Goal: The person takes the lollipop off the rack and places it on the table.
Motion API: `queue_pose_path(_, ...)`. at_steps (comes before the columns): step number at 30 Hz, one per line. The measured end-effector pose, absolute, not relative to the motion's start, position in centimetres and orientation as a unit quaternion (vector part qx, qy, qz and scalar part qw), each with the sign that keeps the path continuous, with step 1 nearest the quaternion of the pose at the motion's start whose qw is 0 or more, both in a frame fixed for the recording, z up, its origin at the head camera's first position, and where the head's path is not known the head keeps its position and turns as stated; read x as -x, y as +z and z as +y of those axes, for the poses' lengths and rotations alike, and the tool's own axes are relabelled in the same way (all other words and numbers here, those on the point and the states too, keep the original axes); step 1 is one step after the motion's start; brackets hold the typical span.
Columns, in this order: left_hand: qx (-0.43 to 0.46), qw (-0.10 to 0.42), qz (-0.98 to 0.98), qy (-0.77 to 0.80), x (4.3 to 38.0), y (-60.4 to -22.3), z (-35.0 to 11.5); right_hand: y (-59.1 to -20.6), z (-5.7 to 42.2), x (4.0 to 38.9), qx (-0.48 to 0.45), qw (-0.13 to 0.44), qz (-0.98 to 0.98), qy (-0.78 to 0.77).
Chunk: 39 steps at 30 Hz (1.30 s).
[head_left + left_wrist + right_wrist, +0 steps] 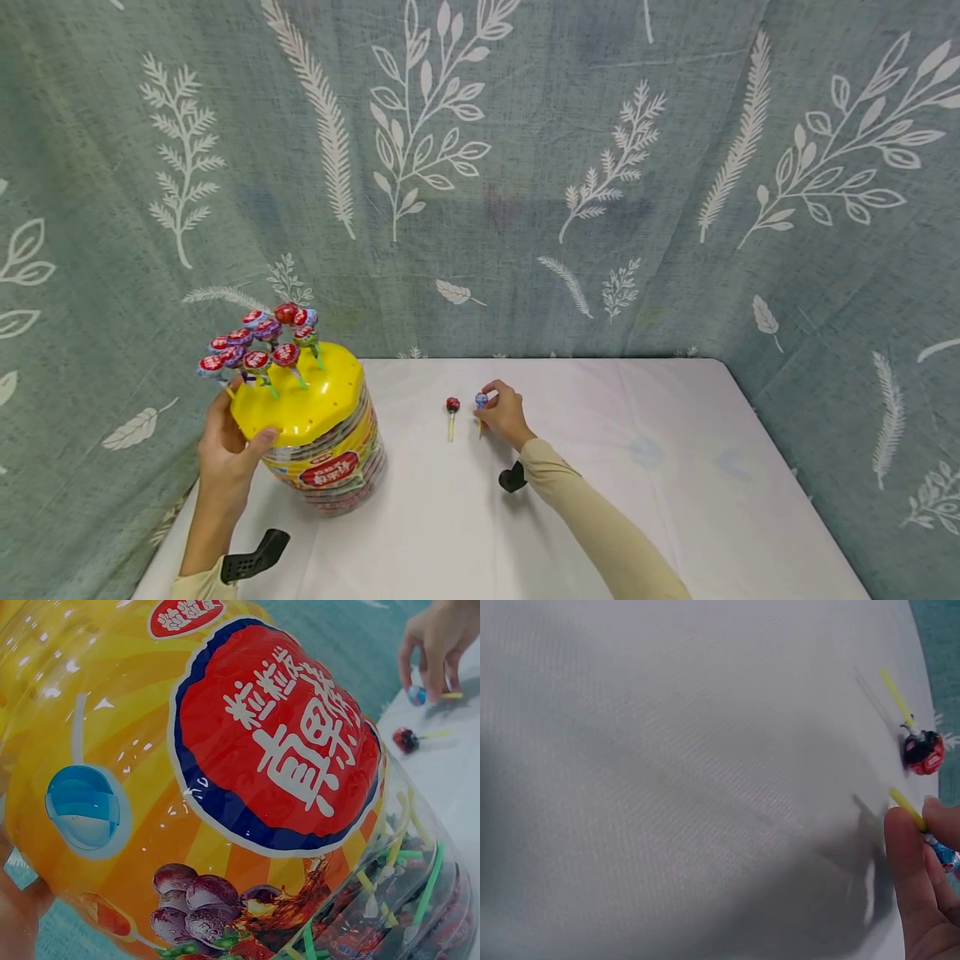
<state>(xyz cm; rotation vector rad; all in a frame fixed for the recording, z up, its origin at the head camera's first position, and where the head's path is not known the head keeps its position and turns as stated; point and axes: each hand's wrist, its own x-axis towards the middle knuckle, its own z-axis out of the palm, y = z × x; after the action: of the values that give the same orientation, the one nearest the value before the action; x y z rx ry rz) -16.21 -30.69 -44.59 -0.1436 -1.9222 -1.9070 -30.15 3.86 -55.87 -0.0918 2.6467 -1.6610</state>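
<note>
At the left of the head view, my left hand grips a large clear plastic jar by the rim of its yellow lid. The thumb lies over the lid's front edge; the other fingers are partly hidden. The jar leans toward that hand, and several lollipops stand upright in the lid's holes. Loose lollipops show through the jar wall in the left wrist view. Over the white table, my right hand pinches a blue-wrapped lollipop by its yellow stick.
A dark red lollipop with a yellow stick lies on the white tablecloth, left of my right hand. A grey-green curtain with white leaf prints hangs behind the table and along both sides.
</note>
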Motion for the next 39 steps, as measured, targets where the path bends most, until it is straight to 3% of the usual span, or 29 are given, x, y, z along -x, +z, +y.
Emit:
queue_pose_path(6, 0.048, 0.218, -0.695, -0.684, 16.1, -44.5, -30.7, -56.3, 3.6, 30.1, 0.034, 0.03, 0.854, -0.519)
queue_pose_path(19, 0.055, 0.214, -0.703, -0.676, 16.1, -44.5, -30.7, -55.8, 3.3, 30.0, 0.037, 0.007, 0.891, -0.453)
queue_pose_path(28, 0.049, 0.219, -0.709, -0.669, 16.2, -44.5, -30.8, -53.1, 4.2, 29.9, 0.043, 0.018, 0.884, -0.464)
queue_pose_path(39, 0.017, 0.213, -0.725, -0.655, 16.1, -44.4, -30.8, -50.8, 6.0, 30.3, 0.094, -0.013, 0.885, -0.456)
